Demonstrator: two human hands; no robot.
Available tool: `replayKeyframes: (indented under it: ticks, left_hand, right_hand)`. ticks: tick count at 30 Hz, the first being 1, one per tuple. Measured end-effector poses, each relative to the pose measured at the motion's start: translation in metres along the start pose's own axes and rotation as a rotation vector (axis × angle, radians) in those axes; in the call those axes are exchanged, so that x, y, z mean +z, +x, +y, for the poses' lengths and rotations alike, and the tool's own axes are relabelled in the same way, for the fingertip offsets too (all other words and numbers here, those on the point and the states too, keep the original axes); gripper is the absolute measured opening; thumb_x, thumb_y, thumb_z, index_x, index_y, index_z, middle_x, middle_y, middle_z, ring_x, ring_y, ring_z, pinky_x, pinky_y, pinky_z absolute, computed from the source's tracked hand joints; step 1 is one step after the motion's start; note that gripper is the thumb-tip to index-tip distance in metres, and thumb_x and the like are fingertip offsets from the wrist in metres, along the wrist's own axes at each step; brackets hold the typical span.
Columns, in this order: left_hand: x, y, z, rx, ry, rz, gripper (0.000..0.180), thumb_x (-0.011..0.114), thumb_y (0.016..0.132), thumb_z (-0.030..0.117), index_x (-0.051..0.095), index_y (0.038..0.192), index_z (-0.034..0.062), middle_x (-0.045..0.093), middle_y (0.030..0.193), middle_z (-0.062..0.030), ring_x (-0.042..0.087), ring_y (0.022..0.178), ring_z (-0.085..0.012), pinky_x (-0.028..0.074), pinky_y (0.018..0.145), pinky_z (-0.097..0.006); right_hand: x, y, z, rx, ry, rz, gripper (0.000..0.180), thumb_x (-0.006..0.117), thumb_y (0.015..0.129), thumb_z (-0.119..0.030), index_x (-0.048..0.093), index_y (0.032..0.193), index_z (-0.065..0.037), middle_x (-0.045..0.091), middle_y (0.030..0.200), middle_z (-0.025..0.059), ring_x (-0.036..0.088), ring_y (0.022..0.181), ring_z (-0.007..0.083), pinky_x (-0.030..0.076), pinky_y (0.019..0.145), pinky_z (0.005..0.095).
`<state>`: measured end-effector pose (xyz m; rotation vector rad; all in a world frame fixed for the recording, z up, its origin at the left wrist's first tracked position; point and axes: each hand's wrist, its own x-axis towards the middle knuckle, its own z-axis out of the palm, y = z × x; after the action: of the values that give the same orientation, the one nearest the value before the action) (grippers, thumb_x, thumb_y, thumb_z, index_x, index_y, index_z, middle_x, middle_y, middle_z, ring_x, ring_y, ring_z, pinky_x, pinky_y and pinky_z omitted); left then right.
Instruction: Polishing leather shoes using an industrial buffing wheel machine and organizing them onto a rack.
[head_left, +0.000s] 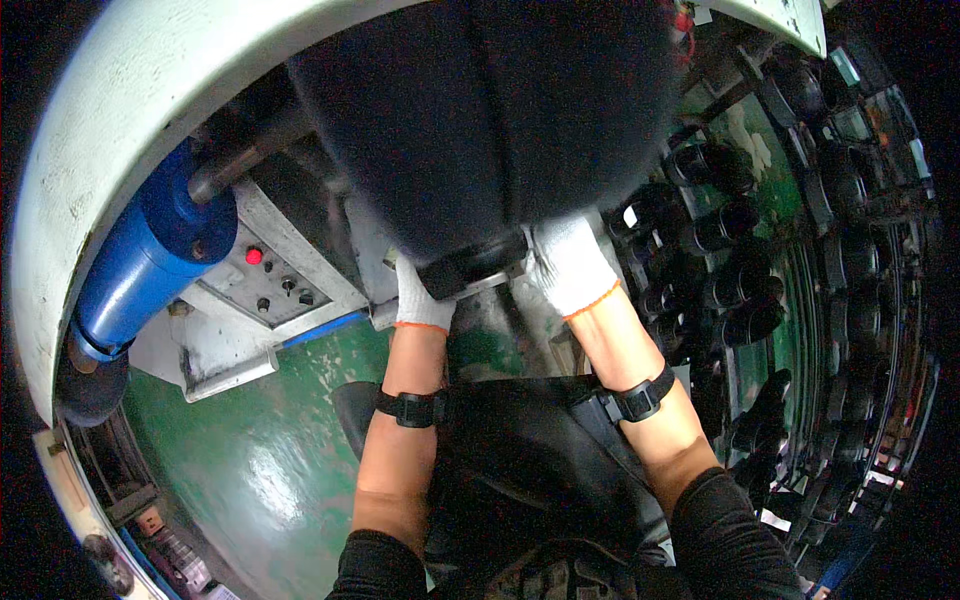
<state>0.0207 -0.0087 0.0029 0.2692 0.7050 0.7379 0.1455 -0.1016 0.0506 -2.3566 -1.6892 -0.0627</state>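
Observation:
My left hand [421, 299] and my right hand [577, 267] wear white knitted gloves with orange cuffs. Both reach forward under a large, blurred black shape [490, 120] that fills the upper middle. Between them lies a black, edged piece [472, 267], whose kind I cannot make out. My left hand is at its left end and my right hand at its right end. The fingers of both hands are hidden, so I cannot tell whether they grip it. A black strap [412, 409] circles my left forearm and another strap [640, 399] my right.
At the left a grey control panel [330, 292] carries a red button [254, 256] and several dark knobs. A blue cylinder [150, 265] with a metal rod stands beside it. A pale curved machine frame [100, 110] arches overhead. Racks of black, shoe-like items [735, 265] line the right.

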Motion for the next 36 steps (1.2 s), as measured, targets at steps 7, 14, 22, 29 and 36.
replayKeyframes:
  ticks: [7,14,22,29,36]
  left_hand:
    - [-0.011,0.009,0.006,-0.084,0.136,0.088,0.043,0.034,0.097,0.036,0.048,0.129,0.0102,0.055,0.125,-0.0066,0.054,0.110,-0.0263,0.045,0.092,-0.042]
    - [-0.029,0.018,0.007,-0.069,0.192,0.065,0.043,0.038,0.097,0.035,0.048,0.129,0.0085,0.057,0.122,-0.0062,0.057,0.106,-0.0233,0.046,0.089,-0.036]
    - [0.003,0.003,0.006,0.085,0.233,0.093,0.041,0.039,0.097,0.032,0.049,0.128,0.0069,0.058,0.121,-0.0100,0.058,0.104,-0.0252,0.048,0.089,-0.036]
    - [0.003,-0.006,0.016,0.099,0.429,-0.125,0.043,0.040,0.096,0.031,0.047,0.129,0.0037,0.055,0.123,-0.0128,0.057,0.106,-0.0266,0.047,0.092,-0.037]
    - [0.003,-0.042,0.017,0.242,0.858,-0.575,0.045,0.041,0.096,0.030,0.045,0.129,0.0004,0.053,0.125,-0.0156,0.056,0.108,-0.0280,0.046,0.094,-0.037]
  right_hand:
    - [-0.028,-0.005,-0.007,0.055,0.134,-0.239,0.034,0.047,0.081,-0.011,0.055,0.113,-0.003,0.053,0.120,0.0197,0.049,0.109,0.0355,0.038,0.098,0.0428]
    - [0.019,-0.007,0.011,-0.091,0.225,0.075,0.039,0.046,0.084,-0.013,0.049,0.122,-0.003,0.046,0.130,0.0203,0.039,0.123,0.0352,0.028,0.107,0.0430]
    - [0.036,-0.004,0.025,0.139,0.607,0.135,0.039,0.047,0.085,-0.013,0.051,0.123,-0.002,0.049,0.128,0.0215,0.044,0.119,0.0372,0.034,0.103,0.0438]
    - [0.015,0.002,0.024,0.088,0.434,0.133,0.039,0.046,0.086,-0.012,0.051,0.123,-0.002,0.050,0.127,0.0199,0.046,0.118,0.0340,0.035,0.102,0.0412]
    - [0.004,0.001,0.037,0.093,0.353,0.147,0.038,0.046,0.087,-0.012,0.051,0.123,-0.001,0.051,0.127,0.0183,0.047,0.117,0.0308,0.036,0.101,0.0386]
